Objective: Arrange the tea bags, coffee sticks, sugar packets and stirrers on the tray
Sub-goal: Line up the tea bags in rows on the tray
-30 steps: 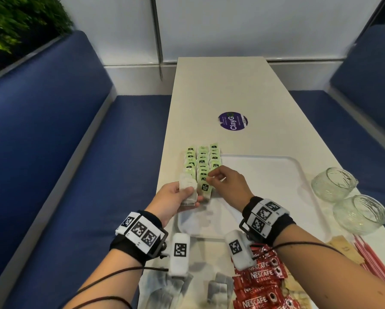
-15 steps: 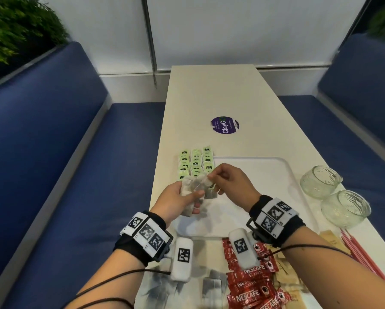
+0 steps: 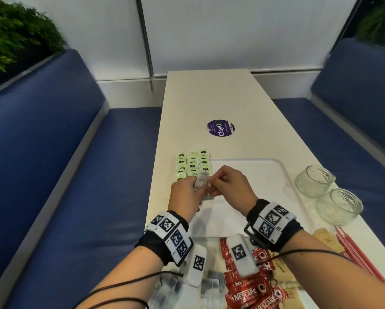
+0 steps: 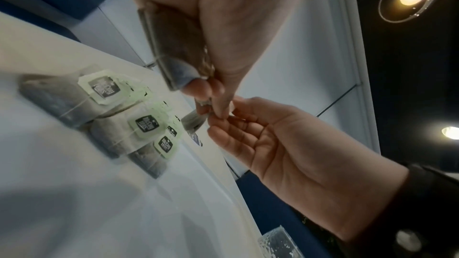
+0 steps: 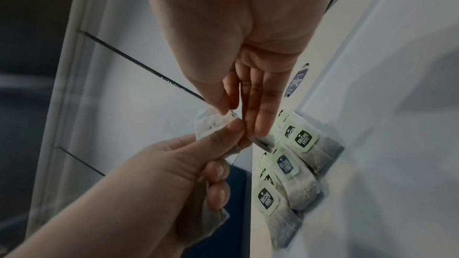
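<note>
Green-tagged tea bags [image 3: 192, 163] lie in three neat rows along the left edge of the white tray [image 3: 265, 175]; they also show in the wrist views as tea bag rows [image 4: 139, 125] [image 5: 298, 156]. My left hand [image 3: 194, 186] grips a small stack of tea bags [image 3: 200, 182] just above the tray's left part. My right hand [image 3: 213, 182] meets it and pinches the top tea bag [image 5: 211, 125] of that stack between thumb and forefinger. In the left wrist view the held stack [image 4: 174, 46] fills the palm.
Red coffee sticks [image 3: 249, 291], loose tea bags [image 3: 175, 288], brown sugar packets [image 3: 327, 239] and red stirrers [image 3: 361, 255] lie near the table's front edge. Two glass bowls [image 3: 314, 181] [image 3: 338, 208] stand right of the tray. A purple sticker [image 3: 220, 128] is farther back.
My right hand left the tea bag rows and came back to the stack in my left hand, where it now pinches a bag. The left hand lifted slightly toward it.
</note>
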`<state>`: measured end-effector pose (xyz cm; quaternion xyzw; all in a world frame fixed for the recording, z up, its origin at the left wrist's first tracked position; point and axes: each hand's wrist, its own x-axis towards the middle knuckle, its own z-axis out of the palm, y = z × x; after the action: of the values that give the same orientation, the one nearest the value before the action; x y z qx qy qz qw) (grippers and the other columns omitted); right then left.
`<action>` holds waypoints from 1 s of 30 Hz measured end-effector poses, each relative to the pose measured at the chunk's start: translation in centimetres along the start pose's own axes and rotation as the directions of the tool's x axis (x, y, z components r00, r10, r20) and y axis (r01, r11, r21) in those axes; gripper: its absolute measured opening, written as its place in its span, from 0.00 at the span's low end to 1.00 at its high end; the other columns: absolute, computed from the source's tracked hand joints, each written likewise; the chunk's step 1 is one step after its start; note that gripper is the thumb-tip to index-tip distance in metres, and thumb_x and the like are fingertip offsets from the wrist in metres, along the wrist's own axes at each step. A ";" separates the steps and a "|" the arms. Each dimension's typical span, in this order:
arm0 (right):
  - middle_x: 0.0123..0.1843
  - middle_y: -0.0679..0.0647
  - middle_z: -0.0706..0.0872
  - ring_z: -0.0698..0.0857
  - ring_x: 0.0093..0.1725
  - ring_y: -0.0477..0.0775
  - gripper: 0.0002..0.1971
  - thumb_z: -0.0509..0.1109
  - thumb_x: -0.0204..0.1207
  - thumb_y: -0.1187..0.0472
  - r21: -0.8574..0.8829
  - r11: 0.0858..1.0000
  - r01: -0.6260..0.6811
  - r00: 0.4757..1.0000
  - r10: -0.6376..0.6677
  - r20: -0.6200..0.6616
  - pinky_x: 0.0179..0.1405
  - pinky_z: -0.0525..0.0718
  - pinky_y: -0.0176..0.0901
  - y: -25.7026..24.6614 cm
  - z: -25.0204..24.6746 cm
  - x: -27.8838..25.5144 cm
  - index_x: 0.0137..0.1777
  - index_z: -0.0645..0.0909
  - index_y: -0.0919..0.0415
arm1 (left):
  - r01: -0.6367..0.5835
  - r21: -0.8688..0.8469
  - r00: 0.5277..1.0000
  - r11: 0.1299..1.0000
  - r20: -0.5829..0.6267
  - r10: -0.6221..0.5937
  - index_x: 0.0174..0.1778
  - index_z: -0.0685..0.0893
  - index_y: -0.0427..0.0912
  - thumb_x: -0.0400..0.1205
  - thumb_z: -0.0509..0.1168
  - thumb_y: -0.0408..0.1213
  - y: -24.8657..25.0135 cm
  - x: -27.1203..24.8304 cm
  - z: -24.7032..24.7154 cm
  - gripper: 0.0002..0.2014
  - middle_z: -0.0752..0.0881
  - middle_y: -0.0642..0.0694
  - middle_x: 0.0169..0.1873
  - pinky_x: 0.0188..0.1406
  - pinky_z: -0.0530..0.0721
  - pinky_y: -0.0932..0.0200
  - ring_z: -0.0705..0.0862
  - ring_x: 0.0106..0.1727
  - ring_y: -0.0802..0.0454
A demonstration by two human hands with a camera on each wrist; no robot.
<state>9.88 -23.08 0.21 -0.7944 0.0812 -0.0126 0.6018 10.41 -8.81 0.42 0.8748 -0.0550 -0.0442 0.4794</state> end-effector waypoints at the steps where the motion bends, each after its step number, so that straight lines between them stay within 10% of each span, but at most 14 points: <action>1: 0.35 0.61 0.90 0.91 0.36 0.60 0.09 0.73 0.76 0.62 0.009 1.000 -0.006 1.000 0.006 0.006 0.46 0.90 0.60 0.0 0.0 -0.1 0.43 0.80 0.70 | -0.009 0.024 1.000 1.000 0.001 0.009 0.36 0.83 0.40 0.81 0.72 0.40 -0.1 0.1 0.1 0.10 0.85 0.41 0.32 0.20 0.84 0.52 0.86 0.26 0.42; 4: 0.36 0.61 0.91 0.91 0.37 0.58 0.02 0.70 0.76 0.67 0.022 1.000 0.000 1.000 0.000 0.025 0.47 0.90 0.59 0.1 -0.2 0.0 0.48 0.81 0.64 | -0.033 0.100 0.999 0.994 0.010 0.032 0.32 0.78 0.43 0.82 0.70 0.42 -0.3 0.4 0.1 0.14 0.84 0.41 0.32 0.30 0.86 0.43 0.87 0.32 0.39; 7: 0.37 0.60 0.90 0.89 0.34 0.56 0.11 0.67 0.78 0.71 0.003 1.000 0.018 0.995 -0.018 0.099 0.46 0.91 0.57 0.5 -0.7 0.2 0.58 0.80 0.61 | -0.036 0.090 0.998 0.995 0.050 0.031 0.29 0.77 0.46 0.83 0.67 0.39 -0.5 0.6 -0.3 0.16 0.84 0.41 0.28 0.20 0.81 0.57 0.85 0.24 0.47; 14: 0.41 0.49 0.86 0.81 0.39 0.46 0.07 0.76 0.75 0.52 -0.521 0.847 0.104 0.967 0.036 0.251 0.37 0.76 0.36 2.1 -1.7 0.8 0.45 0.87 0.55 | 0.249 -0.106 0.944 0.963 0.247 -0.217 0.37 0.86 0.37 0.83 0.69 0.41 -2.7 -0.2 -1.4 0.12 0.79 0.44 0.21 0.19 0.75 0.63 0.75 0.16 0.52; 30: 0.38 0.40 0.81 0.81 0.44 0.47 0.05 0.75 0.76 0.55 -0.624 0.777 0.077 0.987 0.031 0.160 0.41 0.74 0.40 2.6 0.4 4.8 0.44 0.86 0.56 | 0.350 -0.175 0.935 0.920 0.119 -0.333 0.45 0.81 0.29 0.86 0.61 0.46 -5.0 1.3 -3.2 0.19 0.77 0.43 0.25 0.24 0.75 0.59 0.74 0.15 0.49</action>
<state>14.32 -24.09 -2.78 -0.9488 0.0222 0.0720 0.3068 12.39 -3.69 -2.12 0.8174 0.0823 -0.1702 0.5441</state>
